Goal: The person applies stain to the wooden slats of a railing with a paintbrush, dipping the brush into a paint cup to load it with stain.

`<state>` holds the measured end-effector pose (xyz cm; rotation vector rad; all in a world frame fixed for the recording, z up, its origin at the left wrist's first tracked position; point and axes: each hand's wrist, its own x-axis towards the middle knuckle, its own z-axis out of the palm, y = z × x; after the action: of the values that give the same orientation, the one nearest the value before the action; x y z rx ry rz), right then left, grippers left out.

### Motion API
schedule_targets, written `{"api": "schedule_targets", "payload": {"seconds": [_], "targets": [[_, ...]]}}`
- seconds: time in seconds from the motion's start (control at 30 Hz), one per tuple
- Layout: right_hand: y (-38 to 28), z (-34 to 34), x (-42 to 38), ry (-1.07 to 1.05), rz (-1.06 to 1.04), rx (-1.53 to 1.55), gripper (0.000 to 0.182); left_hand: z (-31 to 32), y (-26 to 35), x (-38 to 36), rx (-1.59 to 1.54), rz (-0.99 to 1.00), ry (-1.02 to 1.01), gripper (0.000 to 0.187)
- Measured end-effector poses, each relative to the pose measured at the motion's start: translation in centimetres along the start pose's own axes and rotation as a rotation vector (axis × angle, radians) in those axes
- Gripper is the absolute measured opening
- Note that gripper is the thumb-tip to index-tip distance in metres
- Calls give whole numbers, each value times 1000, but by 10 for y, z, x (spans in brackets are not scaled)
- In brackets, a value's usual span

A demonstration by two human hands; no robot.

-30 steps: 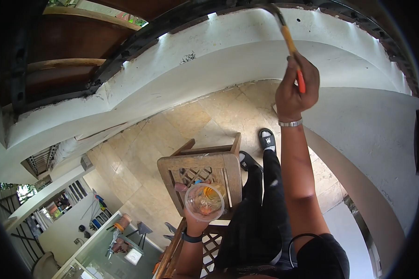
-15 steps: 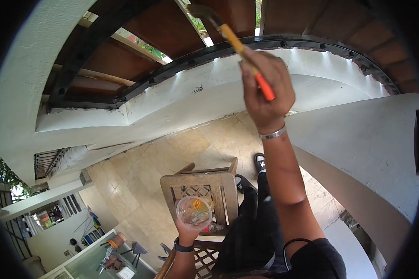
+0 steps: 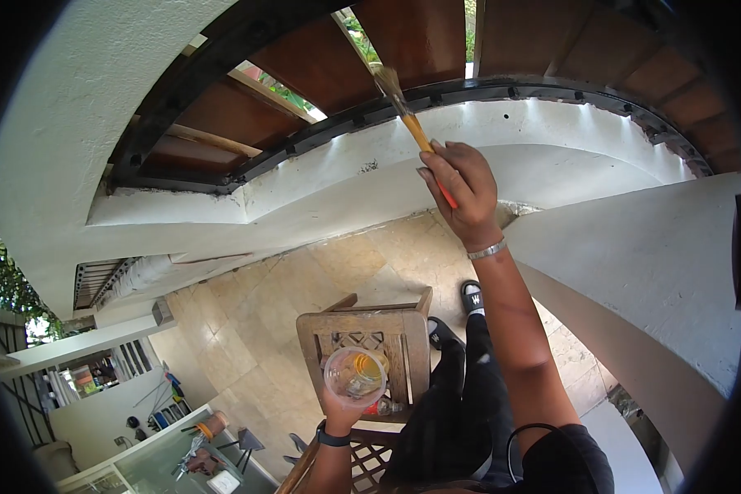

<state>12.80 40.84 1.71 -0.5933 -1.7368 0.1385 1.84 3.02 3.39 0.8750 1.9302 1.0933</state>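
Note:
My right hand (image 3: 465, 193) is closed around the yellow and orange handle of a paintbrush (image 3: 414, 128). The brush points up and to the left, its bristles near the lower end of a gap between brown panels (image 3: 305, 62), just above the curved black metal rail (image 3: 329, 123). Whether the bristles touch anything I cannot tell. Lower down, my left hand (image 3: 340, 413) holds a clear plastic cup (image 3: 355, 377) with some yellowish liquid low inside it. The cup is over a wooden chair (image 3: 309, 329).
A white curved wall (image 3: 305, 189) runs below the rail. A clear bottle with a red label (image 3: 383, 407) lies by the chair. At the lower left, a glass-topped table (image 3: 160, 461) bears tools and containers. A white ledge (image 3: 634, 247) stands at the right.
My right hand and the brush have moved down, with the bristles lower and further right. The whole view has shifted slightly, and my left hand still holds the cup.

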Motion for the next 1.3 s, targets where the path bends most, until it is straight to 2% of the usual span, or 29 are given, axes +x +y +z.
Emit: {"api": "schedule_targets", "payload": {"seconds": [0.07, 0.2, 0.27, 0.33, 0.4, 0.47, 0.6, 0.73, 0.83, 0.93, 0.97, 1.03, 1.07, 1.2, 1.3], "targets": [[-4, -4, -7, -64, 65, 47, 34, 1, 0, -1, -9, -1, -8, 92], [-14, -14, 40, -22, 54, -13, 34, 1, 2, -2, 26, 17, -13, 92], [-17, -23, 68, 187, -111, 7, 33, 0, 0, -1, 15, -2, 0, 92], [-12, -25, 69, 204, -105, 14, 34, -1, -2, 0, 69, 56, -28, 93], [-8, -27, 62, 223, -105, 22, 34, 3, 5, -2, 4, 15, -18, 93], [3, -18, 31, 79, 15, 22, 34, 5, 8, 0, -63, -15, -7, 94], [-5, -26, 11, -11, 154, -27, 28, 5, 7, -1, -40, 3, 1, 94], [-16, -44, 35, 111, 163, -39, 27, 0, 3, -2, -12, 22, 0, 94], [-19, -51, 67, 304, 45, -51, 28, -1, 6, -3, 37, 40, 6, 93], [-11, -40, 62, 257, 85, -57, 27, 4, 13, -3, -54, 7, -2, 92], [-13, -38, 54, 214, 177, -73, 27, 6, 16, -3, -54, 11, -4, 92], [-25, -51, 45, 200, 182, -49, 27, 10, 23, -2, -82, 8, 32, 81], [-30, -54, 41, 184, 189, -22, 27, 11, 24, -2, -82, 7, 38, 81], [-52, -64, 73, 282, 55, 265, 22, 8, 21, -8, -69, 9, 12, 85], [-46, -45, 114, 309, 0, 176, 25, 6, 11, -13, -7, 0, -25, 88]]}}
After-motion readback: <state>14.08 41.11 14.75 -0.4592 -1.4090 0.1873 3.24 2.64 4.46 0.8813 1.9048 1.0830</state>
